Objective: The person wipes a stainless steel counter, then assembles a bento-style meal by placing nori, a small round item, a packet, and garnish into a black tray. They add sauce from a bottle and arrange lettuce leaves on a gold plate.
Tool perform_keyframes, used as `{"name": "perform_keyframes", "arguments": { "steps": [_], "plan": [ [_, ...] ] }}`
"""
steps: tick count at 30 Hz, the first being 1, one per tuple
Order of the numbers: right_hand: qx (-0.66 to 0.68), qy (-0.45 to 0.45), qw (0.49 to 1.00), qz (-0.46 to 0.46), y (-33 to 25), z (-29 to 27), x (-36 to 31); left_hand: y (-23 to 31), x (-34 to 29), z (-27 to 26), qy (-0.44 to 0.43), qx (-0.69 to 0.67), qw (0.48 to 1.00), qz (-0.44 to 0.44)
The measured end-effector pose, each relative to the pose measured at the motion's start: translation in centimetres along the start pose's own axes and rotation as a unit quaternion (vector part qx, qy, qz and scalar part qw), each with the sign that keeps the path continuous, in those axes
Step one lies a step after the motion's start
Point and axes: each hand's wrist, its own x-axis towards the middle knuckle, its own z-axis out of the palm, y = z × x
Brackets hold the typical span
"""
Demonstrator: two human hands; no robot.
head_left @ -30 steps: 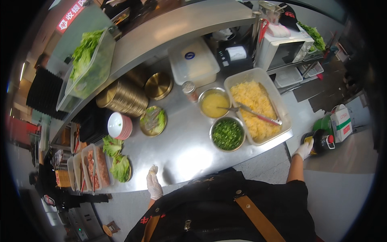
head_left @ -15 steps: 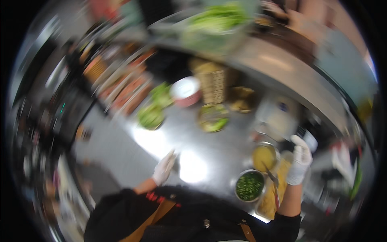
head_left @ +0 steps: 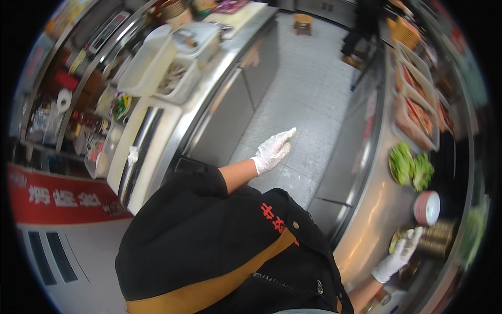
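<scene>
My left hand (head_left: 274, 150), in a thin white glove, hangs in the air above the aisle floor. Its fingers stretch forward, lying close together, and it holds nothing. At the right, my right hand (head_left: 400, 256), also gloved, reaches over the steel counter (head_left: 361, 235). Its fingers are extended beside a small round dish (head_left: 395, 239) that it partly hides; whether they touch cannot be made out. Just beyond the fingertips stands a pink round tub with a white top (head_left: 427, 208). Leafy lettuce (head_left: 410, 166) sits farther along the same counter.
Trays of raw meat (head_left: 415, 120) line the right counter. On the left counter are a white cutting board (head_left: 172, 118) with a long dark knife-like object (head_left: 138, 152) and plastic tubs (head_left: 149, 65). A small stool (head_left: 302, 24) and another person's legs (head_left: 361, 31) are up the aisle.
My view has swung left, from the counter to the aisle. My left hand has left the counter for the aisle; my right hand has moved from beside the bowls to near the pink tub.
</scene>
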Motion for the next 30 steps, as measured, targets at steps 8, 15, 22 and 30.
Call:
{"name": "perform_keyframes", "arguments": {
  "steps": [8, 15, 22, 30],
  "plan": [
    [0.021, -0.234, 0.967, 0.099, -2.5, 28.8, -9.5, -12.5, -4.8, -18.6, 0.266, 0.001, 0.963, -0.033],
    [-0.041, -0.280, 0.957, -0.062, -7.2, 37.4, -9.2, -17.5, -4.2, -25.3, 0.320, -0.209, 0.919, -0.097],
    [-0.120, -0.275, 0.950, -0.081, -6.9, 37.5, -9.5, -13.9, 4.5, -23.8, 0.205, -0.288, 0.935, -0.034],
    [-0.018, -0.224, 0.974, 0.019, 1.0, 37.7, -8.5, -12.2, 13.7, -30.2, 0.164, -0.166, 0.971, 0.049]
  ]
}}
